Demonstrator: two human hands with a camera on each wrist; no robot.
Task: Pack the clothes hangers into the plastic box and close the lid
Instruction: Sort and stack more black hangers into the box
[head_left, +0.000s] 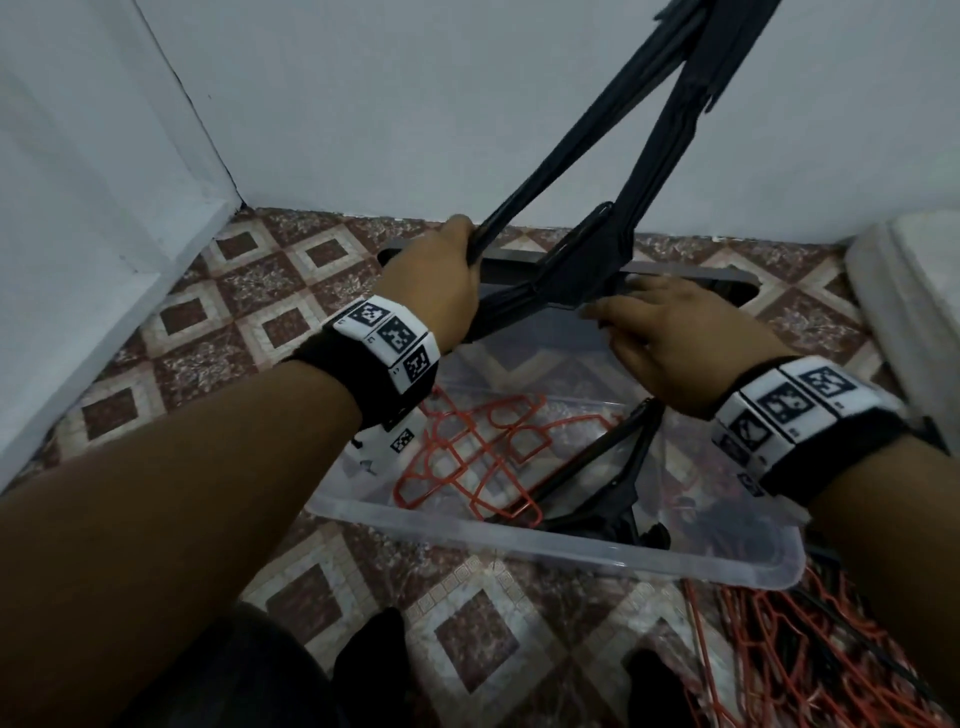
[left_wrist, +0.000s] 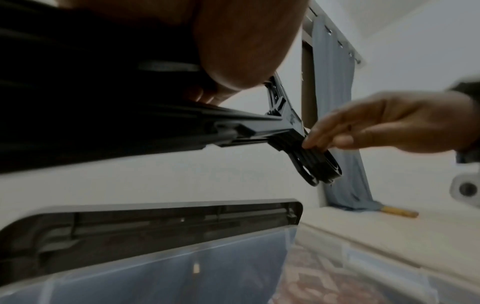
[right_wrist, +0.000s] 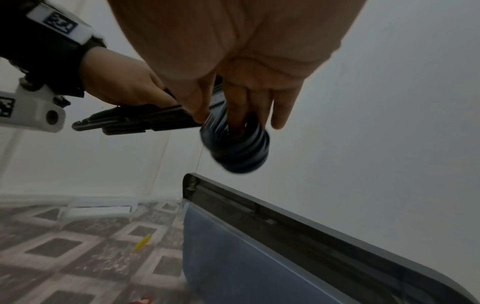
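Note:
A bundle of black clothes hangers (head_left: 571, 270) hangs tilted above the clear plastic box (head_left: 545, 551), its far end rising toward the wall. My left hand (head_left: 441, 270) grips one arm of the bundle. My right hand (head_left: 670, 322) pinches the stacked hooks (left_wrist: 311, 164) between thumb and fingers; a finger pokes into the hooks (right_wrist: 236, 152). Red hangers (head_left: 478, 447) and black hangers (head_left: 608, 467) lie inside the box. The grey-rimmed lid (head_left: 509, 260) stands behind the box against the wall, also seen as the lid (left_wrist: 155, 226) below the bundle.
A heap of red hangers (head_left: 779, 665) lies on the patterned tile floor right of the box. White walls meet in a corner at the left. A white object (head_left: 914, 312) sits at the far right. My feet in black socks (head_left: 374, 660) are near the box's front.

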